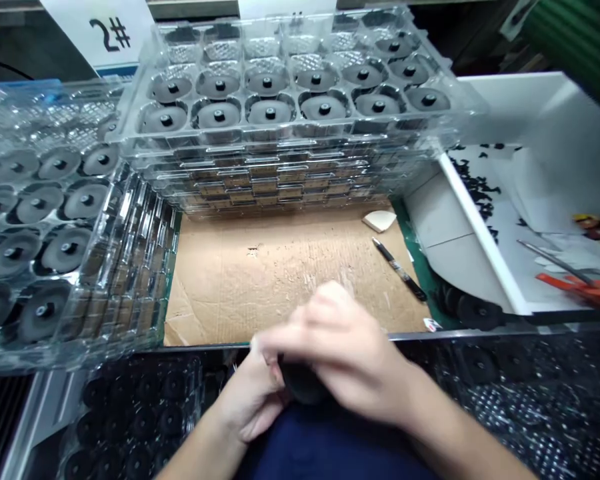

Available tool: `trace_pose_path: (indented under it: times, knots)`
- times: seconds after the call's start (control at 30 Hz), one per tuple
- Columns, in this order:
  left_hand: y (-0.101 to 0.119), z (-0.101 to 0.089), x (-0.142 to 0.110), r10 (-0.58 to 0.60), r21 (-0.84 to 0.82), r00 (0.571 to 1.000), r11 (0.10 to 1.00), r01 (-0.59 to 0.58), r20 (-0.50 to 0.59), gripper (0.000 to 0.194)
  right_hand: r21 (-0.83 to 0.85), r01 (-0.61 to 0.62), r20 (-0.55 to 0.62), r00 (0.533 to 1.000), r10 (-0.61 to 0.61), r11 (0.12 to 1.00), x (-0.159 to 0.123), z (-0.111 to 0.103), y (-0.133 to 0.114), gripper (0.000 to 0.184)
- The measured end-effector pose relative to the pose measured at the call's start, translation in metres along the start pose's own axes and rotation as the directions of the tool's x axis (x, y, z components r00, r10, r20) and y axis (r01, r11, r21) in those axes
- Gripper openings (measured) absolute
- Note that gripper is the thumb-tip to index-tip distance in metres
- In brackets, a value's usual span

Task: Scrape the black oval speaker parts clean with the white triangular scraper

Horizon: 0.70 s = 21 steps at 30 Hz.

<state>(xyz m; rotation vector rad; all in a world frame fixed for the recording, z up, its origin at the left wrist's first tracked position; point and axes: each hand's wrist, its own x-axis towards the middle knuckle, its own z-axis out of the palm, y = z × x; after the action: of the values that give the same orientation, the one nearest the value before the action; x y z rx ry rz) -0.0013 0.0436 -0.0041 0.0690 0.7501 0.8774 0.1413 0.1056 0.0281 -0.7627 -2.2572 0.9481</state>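
Note:
My left hand (257, 390) and my right hand (347, 347) meet at the near edge of the cardboard sheet (220, 287), in front of my body. Between them is a dark round part (303, 381), mostly covered by my fingers. The left hand grips it from the side, while the right hand closes over its top. Blur on the right hand hides its fingertips, so I cannot see whether it holds anything else. On the cardboard lie a black pen (399, 270) and a small cream wedge-shaped piece (380, 220).
Stacked clear trays (280, 137) of black round parts stand behind the cardboard, with more trays (95, 267) on the left. At right, a white bin (485, 240) holds small black bits and an orange-handled screwdriver (587, 283). Black discs (475, 310) lie beside it.

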Motion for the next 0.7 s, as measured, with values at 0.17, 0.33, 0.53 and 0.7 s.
trace_pose_path:
  times: [0.17,0.33,0.53,0.7]
  knots:
    - [0.003,-0.008,-0.01,0.062,-0.08,0.998,0.995,-0.06,0.029,0.056,-0.008,-0.437,-0.183,0.885,0.429,0.899,-0.03,0.01,0.051,0.023]
    - [-0.001,-0.018,-0.015,0.14,-0.139,0.989,0.981,-0.134,0.039,0.052,-0.081,-0.501,-0.206,0.854,0.478,0.862,-0.076,0.052,0.072,0.027]
    - [-0.002,-0.014,-0.019,0.192,-0.136,0.981,0.971,-0.195,-0.035,0.054,-0.158,-0.588,-0.292,0.795,0.531,0.793,-0.101,0.077,0.051,0.032]
    - [-0.006,-0.013,-0.021,0.253,-0.095,0.964,0.961,-0.261,-0.085,0.054,-0.184,-0.604,-0.31,0.785,0.537,0.776,-0.094,0.056,0.047,0.029]
